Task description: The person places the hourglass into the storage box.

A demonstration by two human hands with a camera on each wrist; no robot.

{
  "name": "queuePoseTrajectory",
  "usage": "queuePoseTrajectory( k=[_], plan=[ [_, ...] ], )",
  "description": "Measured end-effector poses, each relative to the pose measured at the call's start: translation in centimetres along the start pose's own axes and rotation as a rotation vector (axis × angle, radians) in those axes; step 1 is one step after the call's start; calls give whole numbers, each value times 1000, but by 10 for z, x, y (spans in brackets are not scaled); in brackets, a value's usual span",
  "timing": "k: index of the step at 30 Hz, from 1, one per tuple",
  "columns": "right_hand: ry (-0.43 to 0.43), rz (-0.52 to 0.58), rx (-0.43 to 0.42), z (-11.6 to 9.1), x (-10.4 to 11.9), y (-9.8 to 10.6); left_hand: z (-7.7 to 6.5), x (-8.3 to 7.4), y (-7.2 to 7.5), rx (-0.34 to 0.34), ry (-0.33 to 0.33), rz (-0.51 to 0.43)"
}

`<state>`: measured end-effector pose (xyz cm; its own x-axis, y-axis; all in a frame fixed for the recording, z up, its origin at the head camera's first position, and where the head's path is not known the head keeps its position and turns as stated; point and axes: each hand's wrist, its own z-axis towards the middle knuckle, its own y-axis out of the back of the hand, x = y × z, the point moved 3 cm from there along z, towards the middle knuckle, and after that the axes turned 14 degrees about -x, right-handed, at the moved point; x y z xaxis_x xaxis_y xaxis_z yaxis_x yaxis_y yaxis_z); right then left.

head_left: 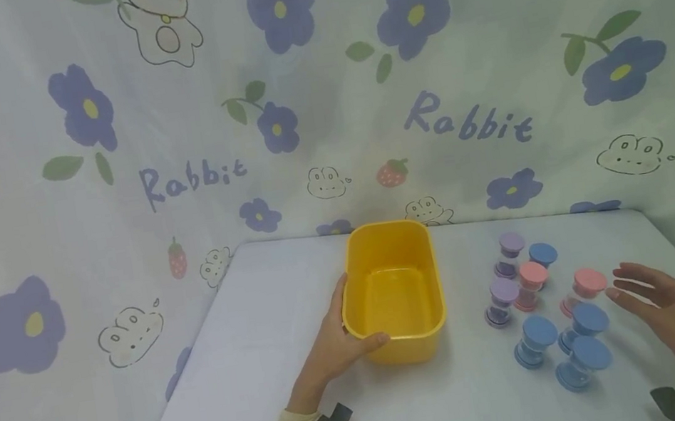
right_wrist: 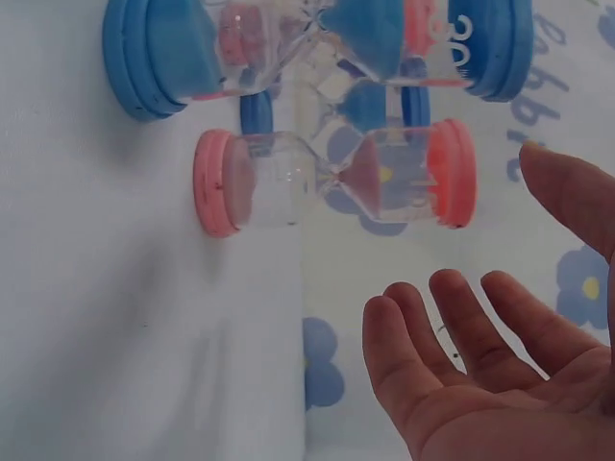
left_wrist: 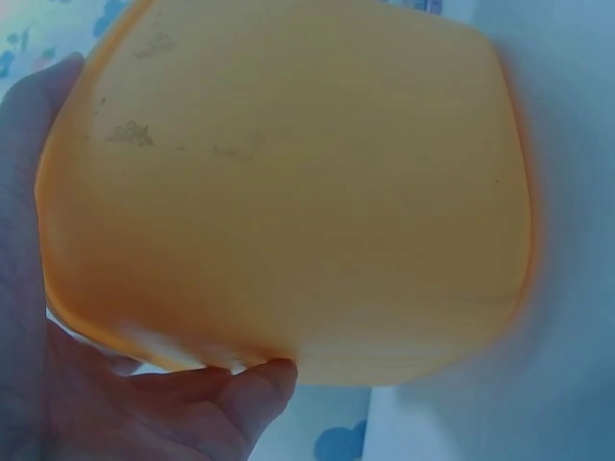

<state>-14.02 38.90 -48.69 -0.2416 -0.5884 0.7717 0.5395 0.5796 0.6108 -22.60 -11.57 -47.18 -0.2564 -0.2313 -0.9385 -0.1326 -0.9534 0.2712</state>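
A yellow plastic bin point(head_left: 400, 351) stands on the white table, and nothing lies inside it. My left hand point(head_left: 338, 343) grips its near left side, thumb at the rim and fingers along the outer wall; the left wrist view shows the bin's side wall point(left_wrist: 317, 192) close up. To the right, my right hand point(head_left: 668, 304) is held with spread, relaxed fingers and nothing in them. Closest to it is a pink hourglass point(head_left: 589, 284), also seen upright as a pink-capped hourglass point(right_wrist: 336, 181) in the right wrist view, just off the fingertips.
Around that pink one stand a second pink hourglass point(head_left: 531, 278), two purple hourglasses point(head_left: 503, 293) and several blue hourglasses point(head_left: 535, 337), grouped closely right of the bin. A white curtain point(head_left: 334, 96) with flowers and rabbits hangs behind the table point(head_left: 248, 309) and along its sides.
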Motion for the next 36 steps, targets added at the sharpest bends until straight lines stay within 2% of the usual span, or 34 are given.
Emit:
queuePoseTrajectory(
  k=[8, 13, 21, 29, 36],
  plan=[
    [-40, -21, 128, 6, -4, -12, 4, 0, -2, -5, -29, 9],
    [-54, -24, 164, 9, -5, -18, 7, 4, -3, -6, -46, 9],
    [-47, 7, 127, 11, -4, -21, 12, 4, -8, -1, -52, 5],
    [-64, -34, 100, 11, -9, -24, 13, -2, -12, -3, -40, 19],
    [-66, -46, 87, 10, -8, -24, 14, 0, -12, -3, -39, 14]
  ],
)
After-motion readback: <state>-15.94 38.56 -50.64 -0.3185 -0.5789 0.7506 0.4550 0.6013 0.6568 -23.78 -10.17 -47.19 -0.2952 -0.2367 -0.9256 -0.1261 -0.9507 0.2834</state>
